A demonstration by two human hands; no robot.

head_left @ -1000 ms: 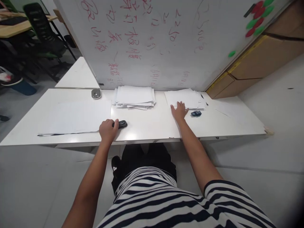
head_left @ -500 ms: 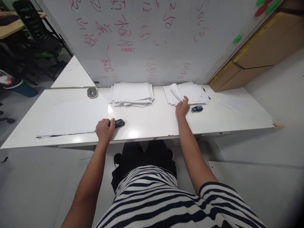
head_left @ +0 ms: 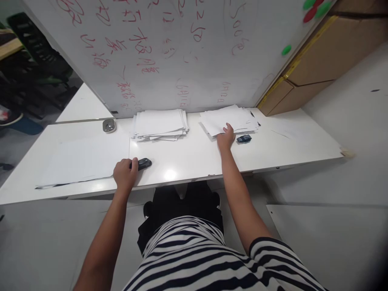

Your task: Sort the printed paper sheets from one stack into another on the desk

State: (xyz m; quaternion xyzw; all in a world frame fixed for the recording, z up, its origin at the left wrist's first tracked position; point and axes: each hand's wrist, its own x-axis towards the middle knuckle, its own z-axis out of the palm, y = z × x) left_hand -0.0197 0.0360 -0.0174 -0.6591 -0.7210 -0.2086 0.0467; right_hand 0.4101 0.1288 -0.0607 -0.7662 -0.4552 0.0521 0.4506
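My left hand [head_left: 125, 174] rests near the front edge of the white table [head_left: 197, 155], fingers curled round a dark stapler [head_left: 143, 163]. My right hand [head_left: 226, 138] reaches to the near edge of the right stack of white paper [head_left: 228, 118], its fingers pinched on the sheets there. A second, thicker paper stack [head_left: 160, 124] lies in the middle at the back. A small dark object [head_left: 244, 138] sits just right of my right hand.
A whiteboard [head_left: 182, 48] with red writing stands behind the table. Large white sheets [head_left: 79, 159] lie at the left, a small metal object [head_left: 108, 125] behind them. Cardboard boxes [head_left: 315, 64] are at the back right, black chairs [head_left: 33, 52] at far left.
My right hand went from lying flat on the right stack to lifting a sheet, then to pinching the stack's near edge. My left hand stayed on the stapler.
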